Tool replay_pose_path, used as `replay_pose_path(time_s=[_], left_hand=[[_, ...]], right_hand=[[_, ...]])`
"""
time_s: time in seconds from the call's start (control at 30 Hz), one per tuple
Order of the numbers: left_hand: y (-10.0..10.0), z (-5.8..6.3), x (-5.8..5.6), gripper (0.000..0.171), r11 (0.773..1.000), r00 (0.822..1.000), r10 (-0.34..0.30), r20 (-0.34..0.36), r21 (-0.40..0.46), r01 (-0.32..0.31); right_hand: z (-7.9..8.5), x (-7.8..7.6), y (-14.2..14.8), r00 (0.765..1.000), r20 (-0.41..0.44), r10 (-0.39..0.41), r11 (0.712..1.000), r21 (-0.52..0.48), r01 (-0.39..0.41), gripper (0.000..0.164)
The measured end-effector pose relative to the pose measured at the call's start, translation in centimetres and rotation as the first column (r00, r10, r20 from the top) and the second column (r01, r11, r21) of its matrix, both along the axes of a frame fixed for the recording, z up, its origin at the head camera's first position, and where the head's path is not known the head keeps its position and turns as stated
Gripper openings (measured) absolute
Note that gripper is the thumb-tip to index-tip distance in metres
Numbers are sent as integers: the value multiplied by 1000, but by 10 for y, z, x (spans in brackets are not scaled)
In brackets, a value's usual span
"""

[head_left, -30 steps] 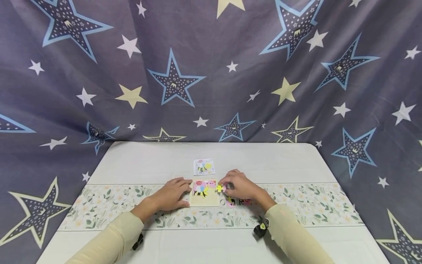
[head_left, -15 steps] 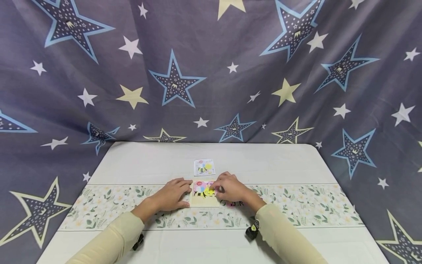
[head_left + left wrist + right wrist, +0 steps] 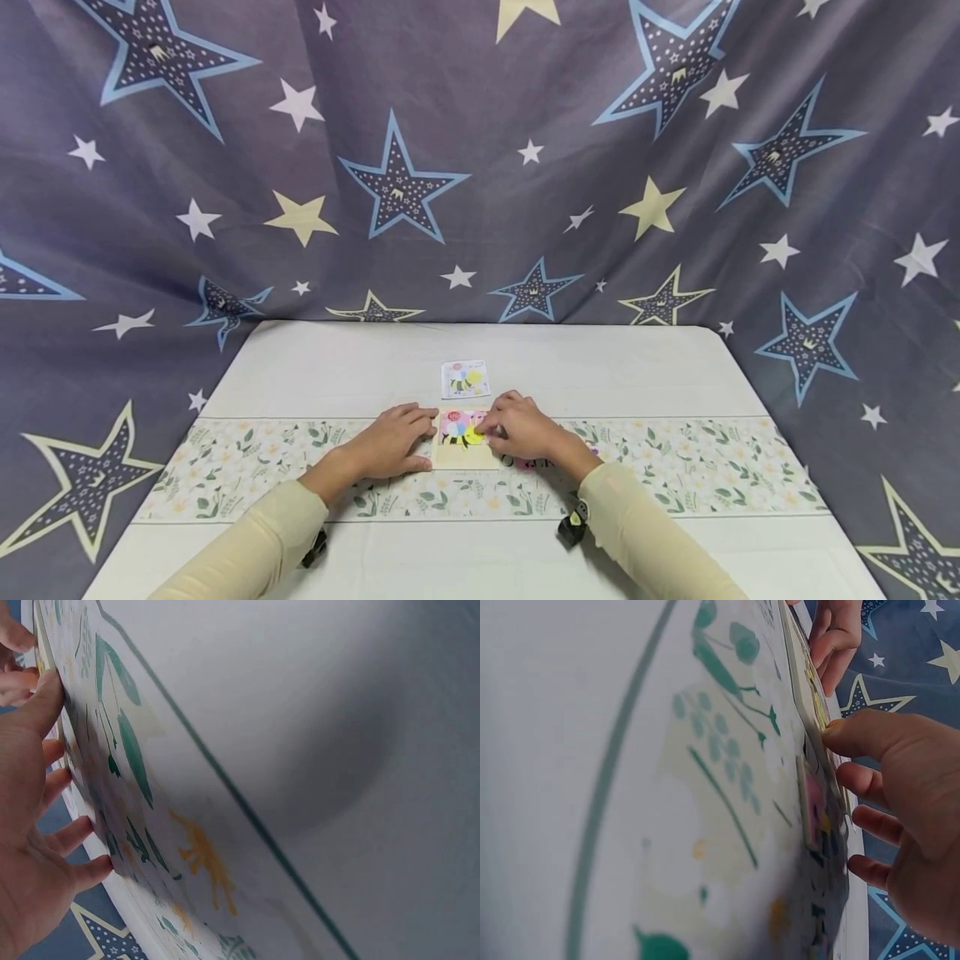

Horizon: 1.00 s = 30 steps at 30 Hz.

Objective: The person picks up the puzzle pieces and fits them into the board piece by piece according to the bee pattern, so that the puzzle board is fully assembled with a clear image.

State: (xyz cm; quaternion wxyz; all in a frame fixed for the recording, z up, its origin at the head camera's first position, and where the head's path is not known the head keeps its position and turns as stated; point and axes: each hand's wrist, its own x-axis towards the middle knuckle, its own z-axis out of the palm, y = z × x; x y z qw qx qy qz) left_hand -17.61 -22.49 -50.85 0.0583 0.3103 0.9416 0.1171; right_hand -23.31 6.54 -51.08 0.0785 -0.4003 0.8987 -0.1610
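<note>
A pale wooden puzzle board point(image 3: 465, 458) lies flat on the table, its upper part covered by a bee picture in pink, blue and yellow. The left hand point(image 3: 395, 442) rests at the board's left edge, fingers extended and thumb touching the side. At the right side of the board, the right hand point(image 3: 522, 427) pinches a yellow puzzle piece point(image 3: 474, 435) against the picture, thumb and index finger curled. That piece is partly hidden by the fingertips. In the right wrist view, the right thumb touches the board's surface. The board's lower part shows bare wood.
Just beyond the board lies a picture card point(image 3: 465, 380) with the same bee. Several loose puzzle pieces point(image 3: 528, 463) sit under the right hand and wrist, partly hidden. A floral band point(image 3: 697, 467) crosses the white tablecloth; a star-patterned curtain point(image 3: 480, 208) hangs behind the table.
The right hand has moved left from beside the board onto its right part, bringing the yellow puzzle piece into the picture. The left hand has stayed at the board's left edge.
</note>
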Motion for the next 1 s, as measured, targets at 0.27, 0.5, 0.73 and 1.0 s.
replay_pose_path(time_s=[0.27,0.5,0.73,1.0], left_hand=[[1,-2,0,54,1000,1000,4,9,2,-4],[1,-3,0,54,1000,1000,1,7,7,-1],[0,-3,-1,54,1000,1000,12,6,-4,-12],[1,-2,-1,54,1000,1000,21,16,-4,-21]], right_hand=[[1,2,3,1000,-13,27,1000,2,-27,25],[4,-1,14,999,-4,48,997,-57,-48,35],[11,0,28,999,21,35,998,-60,-34,40],[10,6,45,999,9,38,998,-51,-38,34]])
